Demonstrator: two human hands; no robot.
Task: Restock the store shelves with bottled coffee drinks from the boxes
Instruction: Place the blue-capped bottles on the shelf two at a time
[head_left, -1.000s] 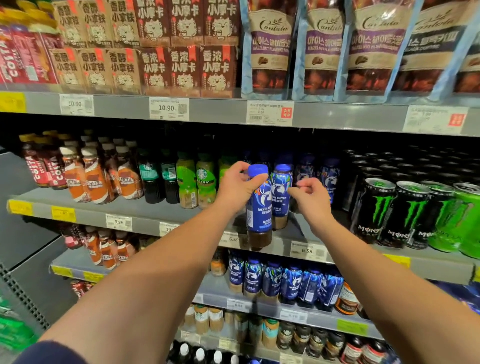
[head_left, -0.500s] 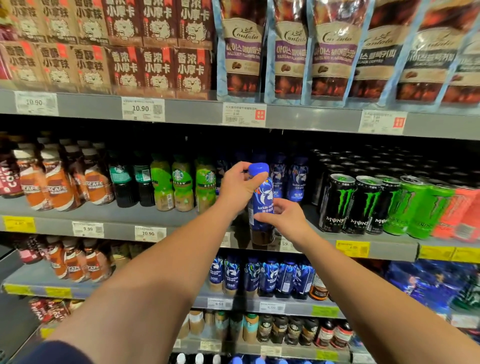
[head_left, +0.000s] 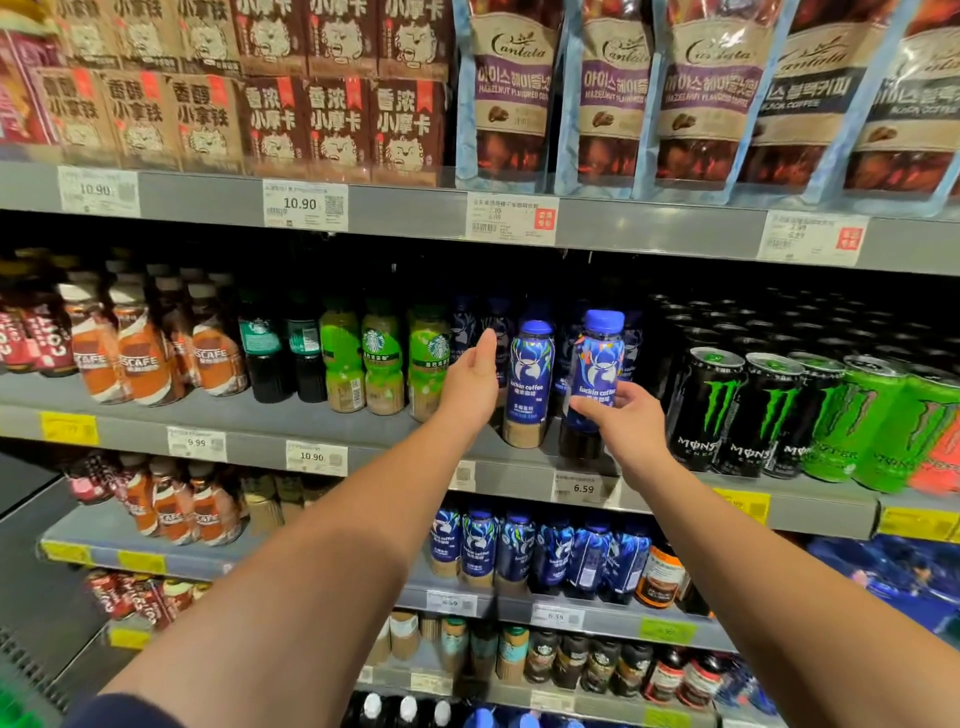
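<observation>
While gripped, btl (head_left: 597, 364) in R hand (head_left: 628, 426).

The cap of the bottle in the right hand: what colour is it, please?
Blue cap; head view shows it best.

One wide-angle camera, worn on my head, gives the only view. It looks forward and a little down at the grey metal store shelves (head_left: 405, 215), close enough that my outstretched forearms (head_left: 322, 571) reach them. They enter from the bottom edge and converge at mid-frame, where my left hand (head_left: 470, 387) is spread flat and my right hand (head_left: 631, 423) grips a blue-capped, blue-labelled plastic coffee bottle (head_left: 597, 364). Shelf edges slant down toward the right of the frame. The brown-and-blue coffee pouches (head_left: 511, 93) are cropped at the upper edge.
</observation>
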